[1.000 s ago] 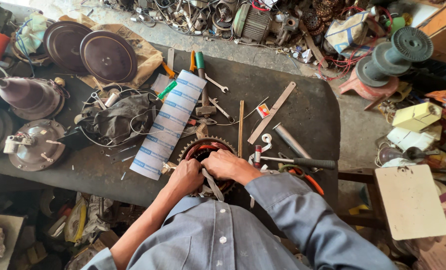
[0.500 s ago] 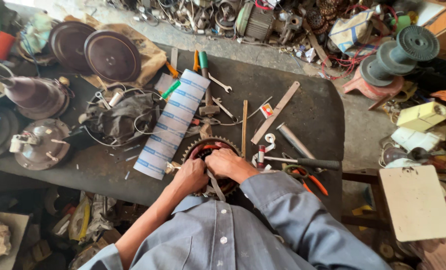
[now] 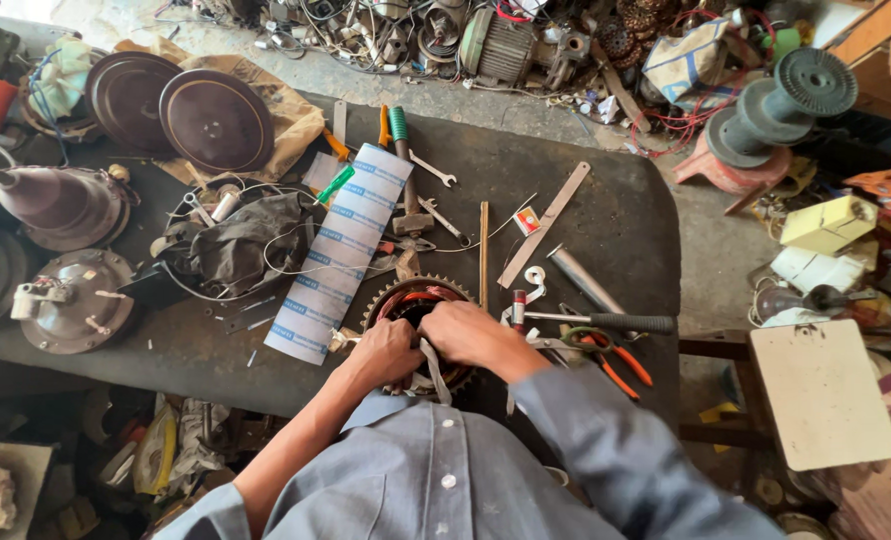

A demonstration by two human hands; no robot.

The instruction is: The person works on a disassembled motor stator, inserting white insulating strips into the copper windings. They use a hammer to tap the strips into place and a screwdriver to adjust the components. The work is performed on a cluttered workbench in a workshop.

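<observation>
A round toothed metal stator ring with copper-coloured windings lies on the dark worktable near its front edge. My left hand rests on the ring's left side, fingers curled. My right hand presses on the ring's right side, fingers curled over the windings. A flat grey strip hangs down between the two hands; which hand grips it is unclear. Both blue-grey sleeves fill the bottom of the view.
A white sheet with blue stripes lies left of the ring. A screwdriver, orange-handled pliers, wrenches and a hammer are scattered around. Brown fan covers, motor parts, and wire spools surround the table. A wooden stool stands right.
The hands stay on the ring with only slight shifts. The view has drifted a little.
</observation>
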